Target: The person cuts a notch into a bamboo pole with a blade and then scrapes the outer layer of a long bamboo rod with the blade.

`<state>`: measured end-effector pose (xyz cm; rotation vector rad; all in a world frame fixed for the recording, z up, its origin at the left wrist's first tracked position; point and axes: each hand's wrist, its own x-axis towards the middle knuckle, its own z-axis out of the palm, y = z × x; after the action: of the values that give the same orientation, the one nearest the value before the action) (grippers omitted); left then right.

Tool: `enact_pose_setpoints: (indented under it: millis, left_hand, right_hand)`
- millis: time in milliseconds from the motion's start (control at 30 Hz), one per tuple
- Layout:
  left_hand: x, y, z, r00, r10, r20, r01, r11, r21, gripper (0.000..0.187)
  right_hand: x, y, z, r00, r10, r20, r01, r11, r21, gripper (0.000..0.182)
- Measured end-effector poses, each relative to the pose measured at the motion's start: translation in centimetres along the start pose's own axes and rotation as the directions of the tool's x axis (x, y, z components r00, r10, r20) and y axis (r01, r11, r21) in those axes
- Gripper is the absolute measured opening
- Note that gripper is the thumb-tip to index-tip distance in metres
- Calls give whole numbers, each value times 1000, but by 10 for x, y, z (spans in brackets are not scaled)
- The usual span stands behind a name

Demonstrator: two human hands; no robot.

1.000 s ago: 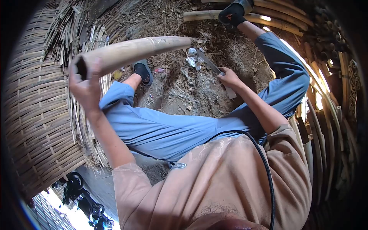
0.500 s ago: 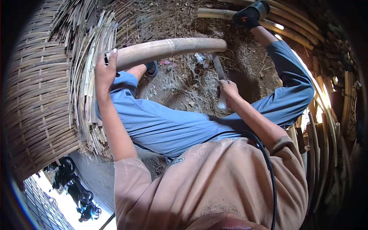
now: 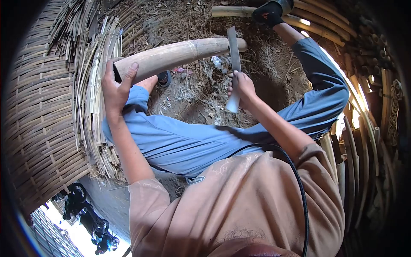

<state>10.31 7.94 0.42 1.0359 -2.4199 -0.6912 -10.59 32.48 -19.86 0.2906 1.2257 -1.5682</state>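
My left hand (image 3: 114,88) grips the near, hollow end of a thick pale bamboo pole (image 3: 175,53) that runs from my left knee out to the right, over the littered ground. My right hand (image 3: 242,88) is closed on the white handle of a long knife (image 3: 233,49). The blade points away from me and lies across the far end of the pole. I sit with blue trousers (image 3: 188,141); both feet wear dark sandals.
A big woven bamboo basket (image 3: 40,124) stands at my left, with a bundle of thin bamboo strips (image 3: 96,98) leaning against it. Whole bamboo poles (image 3: 317,25) lie at the far right, more split bamboo (image 3: 359,141) at my right side. A motorbike (image 3: 87,214) is parked behind.
My right hand has swung the knife up from the ground until the blade rests on the pole's far end. My left hand has lowered the pole's near end towards my knee.
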Motion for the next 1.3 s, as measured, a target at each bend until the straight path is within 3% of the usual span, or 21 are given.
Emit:
enact_pose_setpoints:
  millis: [33,100,133,233,333,433,467,533,600,633,700,767,867,933,1000,1067,1100,1200,1300]
  left_hand:
    - [1,2,3,995,83,-57,-81,996,36,55]
    - [2,3,6,996,62,-61,-61,998,6,55]
    - [2,3,7,997,48,-57,-48,999,-7,54]
    - [2,-2,8,997,51,-60,-51,999,0,53]
    - [-1,-4,7,998,27,-56,-27,1000,-3,52]
    - [0,-7,8,997,-21,-81,19,1000,-18,53]
    - [1,-10,9,995,-43,-94,41,999,-24,53]
    - [1,-11,10,986,-94,-140,87,995,-57,52]
    - [1,-12,11,975,-161,-151,148,984,-97,51]
    - [0,-12,11,970,-200,-137,184,976,-118,51]
    - [2,-12,12,970,-198,-140,181,975,-129,50]
    - [3,-10,13,971,-181,-157,164,980,-114,49]
    - [9,0,17,970,-163,-182,142,982,-125,49]
    - [11,8,18,971,-145,-192,123,985,-124,49]
    - [12,13,19,972,-104,-212,85,992,-99,50]
    - [11,3,19,972,-70,-223,51,995,-90,50]
    - [10,1,17,975,-122,-187,101,988,-116,51]
    - [6,12,21,973,-38,-228,19,996,-89,51]
    - [4,13,20,973,3,-231,-49,980,-192,49]
  right_hand:
    - [7,-2,4,999,33,29,-34,997,66,26]
    - [8,-8,26,991,99,94,-115,975,192,26]
    - [-3,-10,36,986,132,100,-146,978,147,25]
    - [-35,-18,48,888,212,409,-175,977,-125,27]
    - [-35,-24,47,830,124,544,56,952,-302,25]
    - [6,-18,28,926,5,378,145,919,-368,27]
    - [17,-19,20,952,-107,286,231,865,-445,29]
    - [18,-44,11,987,-86,139,146,844,-516,25]
    - [13,-66,3,987,-161,19,151,870,-470,27]
    - [9,-74,-3,961,-274,-17,244,880,-408,24]
    - [3,-93,-9,848,-527,-59,494,825,-274,19]
    - [-5,-108,-3,643,-756,-121,738,654,-165,15]
    - [-32,-93,37,407,-868,-284,874,461,-155,14]
    - [-43,-41,41,563,-820,-105,775,567,-278,14]
    - [-50,-10,35,726,-616,306,634,427,-645,16]
    - [-60,-3,36,813,-532,236,542,546,-639,17]
    - [-60,-5,36,863,-462,206,488,654,-578,18]
    - [-50,-7,29,854,-491,171,500,686,-528,17]
    - [-49,-14,20,858,-497,130,463,639,-615,20]
